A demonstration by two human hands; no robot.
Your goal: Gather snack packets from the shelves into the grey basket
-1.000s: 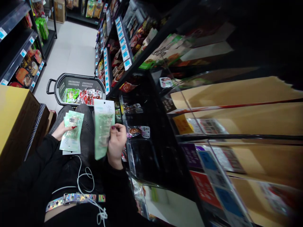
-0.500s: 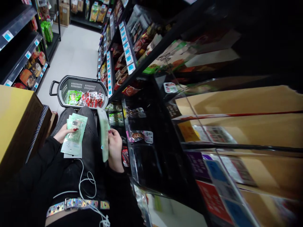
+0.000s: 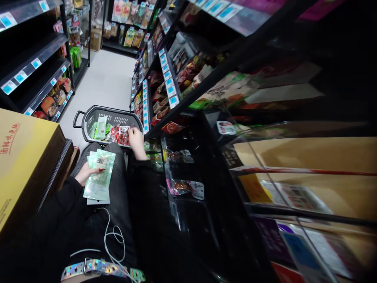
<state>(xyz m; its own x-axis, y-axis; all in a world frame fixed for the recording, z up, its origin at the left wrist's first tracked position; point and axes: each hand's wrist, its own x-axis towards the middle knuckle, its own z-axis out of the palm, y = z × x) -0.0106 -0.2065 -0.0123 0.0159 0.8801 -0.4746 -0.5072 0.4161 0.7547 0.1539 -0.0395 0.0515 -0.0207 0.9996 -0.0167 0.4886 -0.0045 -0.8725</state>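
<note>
My left hand (image 3: 86, 173) is closed on a small stack of pale green snack packets (image 3: 100, 179), thumb across the front, above my thigh. My right hand (image 3: 136, 140) reaches over the right side of the grey shopping basket (image 3: 120, 113), its fingers bent together by the red-and-white packets (image 3: 119, 133). Whether a packet is between those fingers is not clear. Inside the basket, one pale green packet (image 3: 101, 127) leans on brighter green ones at the left.
Black shelves with price tags (image 3: 169, 78) run along the right side. A shelf unit (image 3: 33, 65) stands at the left. A yellow carton (image 3: 26, 149) is close by my left arm. White cable (image 3: 113, 236) hangs over my lap.
My right hand has moved forward from beside my leg to the basket. The pale green packet it held now lies in the basket. My left hand keeps its stack.
</note>
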